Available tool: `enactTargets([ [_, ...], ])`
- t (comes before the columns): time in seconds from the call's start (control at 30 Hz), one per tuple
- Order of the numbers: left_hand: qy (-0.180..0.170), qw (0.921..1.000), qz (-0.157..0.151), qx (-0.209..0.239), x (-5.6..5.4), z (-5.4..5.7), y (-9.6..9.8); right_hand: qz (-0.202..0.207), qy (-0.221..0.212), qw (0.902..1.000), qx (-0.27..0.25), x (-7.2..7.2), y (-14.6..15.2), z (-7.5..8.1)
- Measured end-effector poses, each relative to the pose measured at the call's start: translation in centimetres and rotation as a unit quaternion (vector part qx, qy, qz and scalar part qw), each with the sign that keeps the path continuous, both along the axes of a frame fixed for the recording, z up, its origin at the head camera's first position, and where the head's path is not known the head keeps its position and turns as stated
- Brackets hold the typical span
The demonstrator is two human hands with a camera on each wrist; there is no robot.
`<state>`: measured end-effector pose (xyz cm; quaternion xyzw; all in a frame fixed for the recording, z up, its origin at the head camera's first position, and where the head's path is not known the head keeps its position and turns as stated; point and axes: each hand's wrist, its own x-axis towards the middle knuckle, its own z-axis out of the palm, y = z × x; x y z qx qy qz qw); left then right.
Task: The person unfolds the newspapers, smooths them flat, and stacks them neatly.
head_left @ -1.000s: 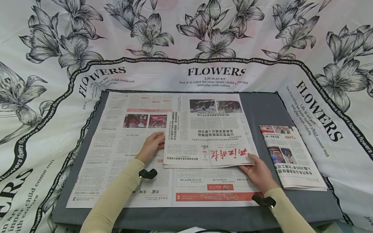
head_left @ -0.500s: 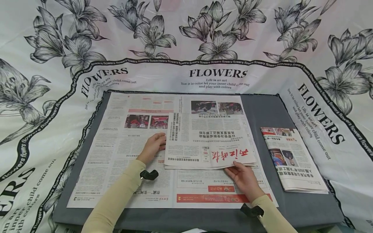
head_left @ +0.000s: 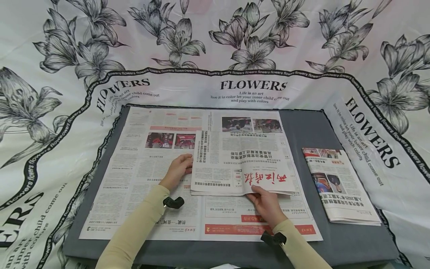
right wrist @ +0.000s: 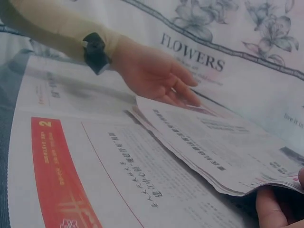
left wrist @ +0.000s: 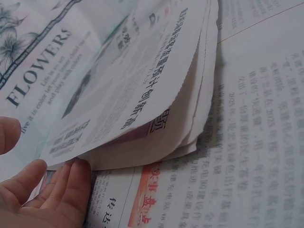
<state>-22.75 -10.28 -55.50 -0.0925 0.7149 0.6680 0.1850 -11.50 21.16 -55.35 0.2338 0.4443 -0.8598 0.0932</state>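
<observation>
A folded newspaper [head_left: 218, 168] with a red masthead lies on a wide spread-out newspaper [head_left: 124, 190]. My right hand [head_left: 267, 206] pinches its near edge, thumb on top and fingers underneath; in the right wrist view, that edge is lifted a little over the fingers [right wrist: 270, 209]. At the left edge, my left hand [head_left: 176, 172] rests with loosely bent fingers touching the paper. The left wrist view shows these fingers [left wrist: 76, 185] at the paper's border and the thumb [left wrist: 8, 135] held apart. Layered sheets stand slightly open at that corner.
Another folded newspaper [head_left: 342, 194] lies at the right of the grey tabletop [head_left: 235, 252]. White cloth [head_left: 188, 87] printed with flowers and lettering rises around the back and sides. Black bands [head_left: 173, 203] circle both wrists.
My right hand has slid left along the folded newspaper's near edge, from its right corner to near the middle. My left hand stays at the left edge, and the newspaper has hardly moved.
</observation>
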Motion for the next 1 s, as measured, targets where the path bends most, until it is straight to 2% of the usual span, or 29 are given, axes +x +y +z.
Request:
enactTargets([
  [0.2, 0.009, 0.9999, -0.009, 0.000, 0.1, 0.0, -0.2, -0.006, -0.004, 0.9995, 0.030, -0.2, -0.8, 0.1],
  [0.47, 0.019, 0.9995, -0.020, 0.012, 0.1, -0.3, -0.5, -0.017, -0.010, 0.9996, 0.018, -0.4, -0.6, -0.1],
  [0.63, 0.013, 0.9997, -0.013, 0.015, 0.2, -0.1, -0.3, -0.009, -0.003, 0.9997, 0.021, -0.7, -0.3, 0.0],
  [0.7, 0.017, 0.9998, -0.008, -0.003, 0.3, 0.3, 0.0, -0.001, -0.001, 0.9997, 0.024, -0.8, -0.1, 0.1],
  [0.8, 0.049, 0.9968, -0.012, -0.062, 0.5, 0.9, 0.4, 0.013, 0.001, 0.9994, 0.032, -1.0, 0.6, 0.6],
  [0.87, 0.078, 0.9913, -0.018, -0.105, 0.6, 1.3, 0.6, 0.023, 0.001, 0.9991, 0.034, -1.2, 1.3, 0.9],
  [1.0, 0.124, 0.9802, -0.028, -0.152, 0.4, 2.2, 0.5, 0.069, 0.014, 0.9967, 0.040, -1.8, 3.3, 1.7],
])
